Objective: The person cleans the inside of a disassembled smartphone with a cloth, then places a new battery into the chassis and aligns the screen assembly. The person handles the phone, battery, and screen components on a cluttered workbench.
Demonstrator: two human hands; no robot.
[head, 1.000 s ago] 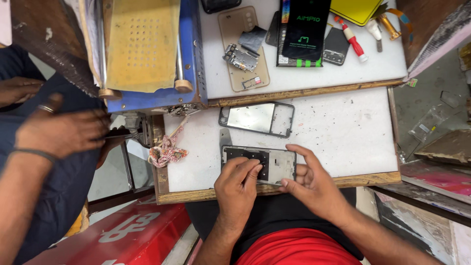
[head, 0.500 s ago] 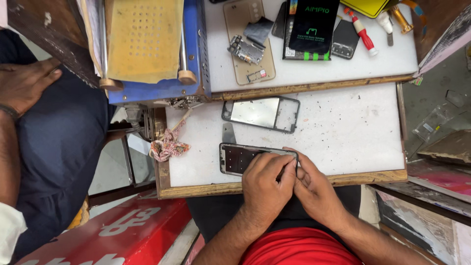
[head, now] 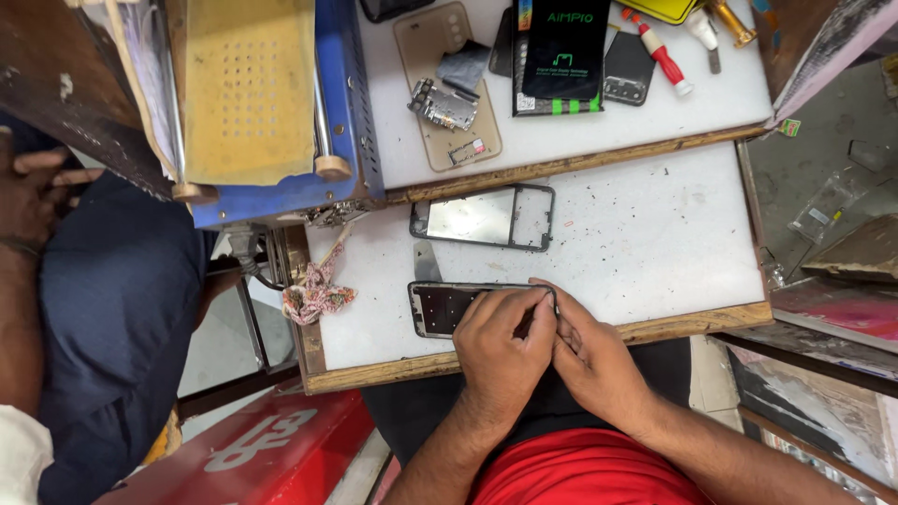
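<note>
Left hand pins phone frame; right hand, at 3 o'clock, fingers curled at its edge; keep the frame flat

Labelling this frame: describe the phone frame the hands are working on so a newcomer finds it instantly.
On the lower white board with the wooden rim, look at its near edge. The dark phone frame lies there, its right end covered by the left hand and right hand. Unlike the empty frame lying farther back, it has a dark, dotted inner plate.
</note>
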